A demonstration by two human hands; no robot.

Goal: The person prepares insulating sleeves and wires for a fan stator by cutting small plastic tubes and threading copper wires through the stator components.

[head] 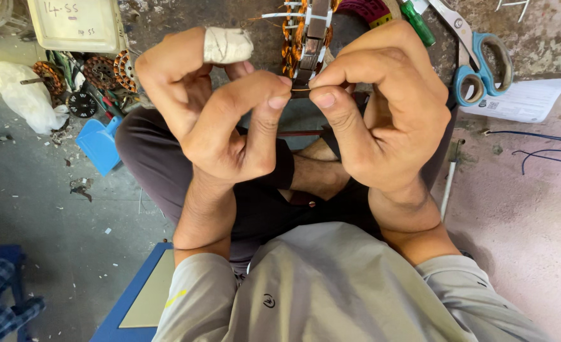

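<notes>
My left hand (223,107) and my right hand (382,107) meet in front of me, each pinching a thin copper wire (301,90) between thumb and forefinger. The wire runs up to a motor stator (307,38) with orange-brown copper windings and white insulating strips, resting on a stained workbench (547,38). White tape wraps the forefinger of my left hand. My wrists rest above my crossed legs in dark trousers.
Blue-handled scissors (483,63) and a green-handled screwdriver (418,22) lie right of the stator, beside a printed paper sheet (534,101). At left are a white plastic container (77,25), spare wound stators (103,69), a white bag (24,95) and a blue dustpan (100,144). Blue wires (547,149) lie at right.
</notes>
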